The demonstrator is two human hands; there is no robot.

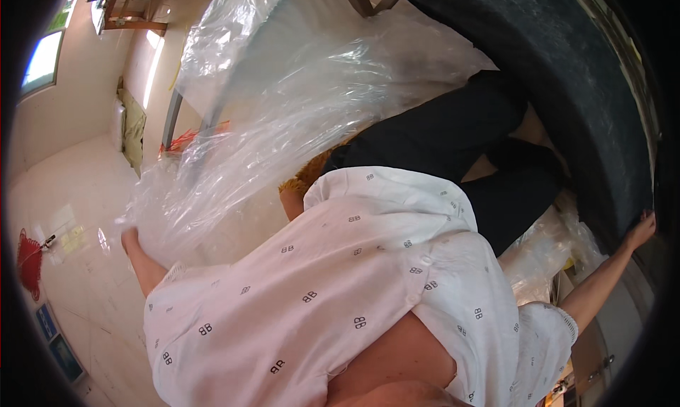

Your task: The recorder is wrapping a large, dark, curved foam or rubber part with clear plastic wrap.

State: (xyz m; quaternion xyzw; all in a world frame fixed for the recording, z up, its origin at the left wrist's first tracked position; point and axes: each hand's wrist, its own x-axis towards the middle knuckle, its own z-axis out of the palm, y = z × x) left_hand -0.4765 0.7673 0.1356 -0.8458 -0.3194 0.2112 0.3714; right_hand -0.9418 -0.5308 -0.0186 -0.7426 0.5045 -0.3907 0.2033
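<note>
My left arm stretches out to the left, and my left hand (130, 238) is closed at the gathered corner of a large clear plastic sheet (283, 117). The sheet is wrinkled and shiny, and spreads from that hand up across the middle toward the top. Far out on the right, my right hand (642, 230) is pinched at the lower edge of a wide dark fabric-like piece (595, 88) with pale smudges. This piece curves along the upper right. The fingertips of both hands are small and partly hidden.
I sit with dark-trousered legs (439, 131) on a chair with a brown furry cover (309, 173). Grey metal legs (172, 117) stand behind the plastic. More clear plastic (542, 255) lies at lower right. A pale wall (85, 173) with a red hanging ornament (30, 264) is at left.
</note>
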